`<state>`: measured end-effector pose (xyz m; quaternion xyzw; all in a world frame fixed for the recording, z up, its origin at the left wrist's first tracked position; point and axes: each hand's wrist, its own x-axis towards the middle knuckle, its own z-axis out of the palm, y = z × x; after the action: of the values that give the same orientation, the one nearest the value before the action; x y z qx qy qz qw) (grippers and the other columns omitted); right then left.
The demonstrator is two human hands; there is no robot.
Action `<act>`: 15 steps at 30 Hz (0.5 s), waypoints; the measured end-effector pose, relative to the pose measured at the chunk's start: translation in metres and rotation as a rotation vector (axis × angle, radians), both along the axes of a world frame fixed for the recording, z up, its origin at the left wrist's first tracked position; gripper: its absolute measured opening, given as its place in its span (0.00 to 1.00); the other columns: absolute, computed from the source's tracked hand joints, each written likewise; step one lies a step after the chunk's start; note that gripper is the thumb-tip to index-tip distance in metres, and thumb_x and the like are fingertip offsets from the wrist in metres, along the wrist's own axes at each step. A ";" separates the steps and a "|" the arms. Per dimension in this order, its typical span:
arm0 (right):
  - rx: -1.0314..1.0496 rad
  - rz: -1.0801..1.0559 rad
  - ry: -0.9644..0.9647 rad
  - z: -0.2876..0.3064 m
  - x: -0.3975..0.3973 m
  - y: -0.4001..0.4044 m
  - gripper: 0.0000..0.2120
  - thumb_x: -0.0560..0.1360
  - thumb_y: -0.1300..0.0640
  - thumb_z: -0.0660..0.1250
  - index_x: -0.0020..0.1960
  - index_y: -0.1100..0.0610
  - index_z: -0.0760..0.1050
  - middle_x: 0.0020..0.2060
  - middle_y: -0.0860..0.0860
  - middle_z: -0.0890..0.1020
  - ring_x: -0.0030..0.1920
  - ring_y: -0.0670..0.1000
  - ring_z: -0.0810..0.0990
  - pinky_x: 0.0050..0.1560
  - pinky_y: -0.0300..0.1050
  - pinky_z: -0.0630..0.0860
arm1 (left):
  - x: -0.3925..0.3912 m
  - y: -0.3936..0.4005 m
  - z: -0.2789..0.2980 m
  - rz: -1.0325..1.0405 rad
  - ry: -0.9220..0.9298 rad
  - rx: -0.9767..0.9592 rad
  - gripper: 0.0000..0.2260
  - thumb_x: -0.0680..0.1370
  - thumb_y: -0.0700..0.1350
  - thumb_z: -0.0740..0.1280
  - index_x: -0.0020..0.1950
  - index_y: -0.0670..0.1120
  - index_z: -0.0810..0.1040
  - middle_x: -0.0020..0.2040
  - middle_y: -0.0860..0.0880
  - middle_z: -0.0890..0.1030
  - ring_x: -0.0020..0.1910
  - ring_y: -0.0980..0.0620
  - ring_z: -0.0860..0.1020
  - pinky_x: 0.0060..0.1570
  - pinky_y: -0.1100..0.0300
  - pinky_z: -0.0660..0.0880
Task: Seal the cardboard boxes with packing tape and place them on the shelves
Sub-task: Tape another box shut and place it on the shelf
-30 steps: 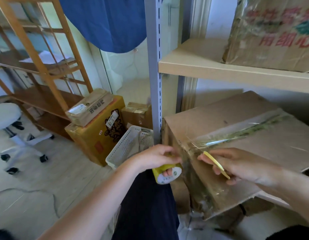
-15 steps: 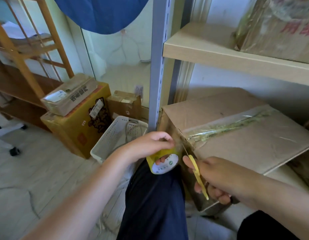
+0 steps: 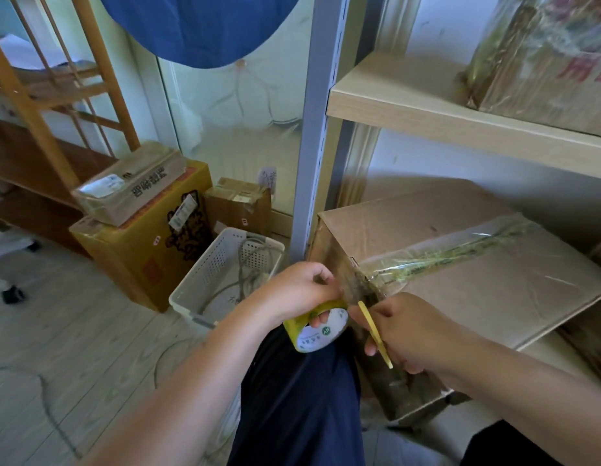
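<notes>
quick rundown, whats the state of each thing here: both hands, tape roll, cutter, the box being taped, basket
left hand: grips the tape roll
tape roll: held beside the box's front corner, tape strip not yet cut
right hand: holds the yellow cutter
yellow cutter: tip up near the tape strip
cardboard box: flaps closed, clear tape along the top seam
white basket: on the floor, cables inside

Pale plank floor (image 3: 73, 348). White perforated basket (image 3: 221, 264) on it, grey cables coiled inside. Wooden ladder rack (image 3: 50, 105) far left, papers on a rung. Blue cloth (image 3: 205, 25) hangs above a frosted glass panel (image 3: 238, 122). Chair caster (image 3: 13, 294) at left edge (seat out of view).
</notes>
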<state>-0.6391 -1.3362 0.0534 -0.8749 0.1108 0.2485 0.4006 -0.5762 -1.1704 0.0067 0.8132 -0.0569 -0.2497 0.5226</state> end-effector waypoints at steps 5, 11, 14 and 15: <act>-0.107 0.095 -0.234 -0.011 -0.009 -0.006 0.21 0.78 0.41 0.65 0.37 0.57 0.81 0.27 0.45 0.82 0.23 0.42 0.71 0.28 0.34 0.67 | -0.003 -0.003 0.011 0.046 0.000 0.081 0.06 0.78 0.46 0.67 0.52 0.45 0.78 0.30 0.49 0.81 0.25 0.53 0.75 0.31 0.65 0.73; -0.094 0.228 -0.310 -0.007 -0.022 -0.009 0.13 0.78 0.45 0.66 0.38 0.49 0.80 0.29 0.44 0.80 0.27 0.39 0.75 0.29 0.30 0.70 | -0.011 0.009 0.030 0.066 0.033 0.100 0.04 0.78 0.44 0.68 0.49 0.44 0.80 0.28 0.50 0.79 0.24 0.54 0.73 0.26 0.66 0.70; -0.027 0.272 -0.263 0.012 -0.021 -0.020 0.10 0.82 0.52 0.62 0.50 0.42 0.82 0.38 0.45 0.82 0.29 0.41 0.78 0.31 0.35 0.75 | -0.018 0.021 0.047 0.072 0.067 -0.026 0.06 0.79 0.44 0.68 0.51 0.42 0.81 0.27 0.49 0.77 0.24 0.54 0.71 0.25 0.66 0.69; -0.034 0.274 -0.268 0.020 -0.018 -0.027 0.10 0.82 0.52 0.62 0.55 0.40 0.80 0.41 0.46 0.83 0.28 0.41 0.79 0.32 0.37 0.77 | -0.020 0.024 0.052 0.090 0.069 -0.074 0.07 0.79 0.44 0.68 0.51 0.41 0.81 0.27 0.49 0.76 0.25 0.53 0.71 0.25 0.66 0.68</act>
<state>-0.6571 -1.3633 0.0736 -0.9137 -0.0594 0.1799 0.3594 -0.5959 -1.1468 0.0590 0.7858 -0.0118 -0.2516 0.5648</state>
